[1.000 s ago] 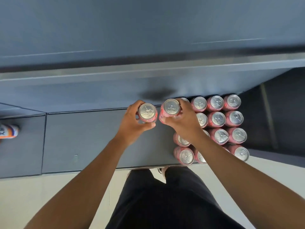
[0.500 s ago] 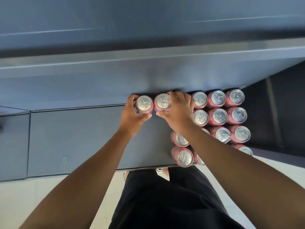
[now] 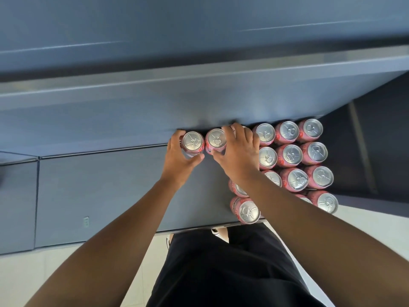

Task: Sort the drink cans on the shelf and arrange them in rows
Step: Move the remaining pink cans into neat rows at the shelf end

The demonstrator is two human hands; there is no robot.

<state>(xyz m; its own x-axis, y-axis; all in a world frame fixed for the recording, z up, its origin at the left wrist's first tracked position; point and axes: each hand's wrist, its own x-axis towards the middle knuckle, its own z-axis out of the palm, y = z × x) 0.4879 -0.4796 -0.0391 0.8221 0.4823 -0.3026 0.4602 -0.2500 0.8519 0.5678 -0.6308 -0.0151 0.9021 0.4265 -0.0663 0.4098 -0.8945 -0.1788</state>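
On the shelf, back edge: my two hands are setting two pink cans side by side against the rear wall, in line with the back row of the block on my right.

Done so far: a tidy block of pink cans [image 3: 290, 155] stands upright at the right end of the shelf [image 3: 99, 196], lids up, in straight rows that touch or nearly touch. I judge that part sorted.

Row being extended: the back row. The two cans I hold look as if they continue it leftward.

Left to do: the column just under my right forearm looks unfinished, with a gap between the back row and the front can [image 3: 246, 211] at the shelf's front lip. The wide grey stretch to my left holds no cans that I can see, so I cannot say how many more there are to come.

Left hand [image 3: 177, 161]: curled around the left can [image 3: 193, 141], thumb on its near side, fingertips on its far left side.

Right hand [image 3: 240, 154]: fingers arched over the right can [image 3: 216, 140] from the right, thumb pressing its near side; the palm hides whatever stands just beyond it.

The two cans: upright, nearly touching each other, close to the rear wall.

Whether they rest on the shelf: I cannot tell.
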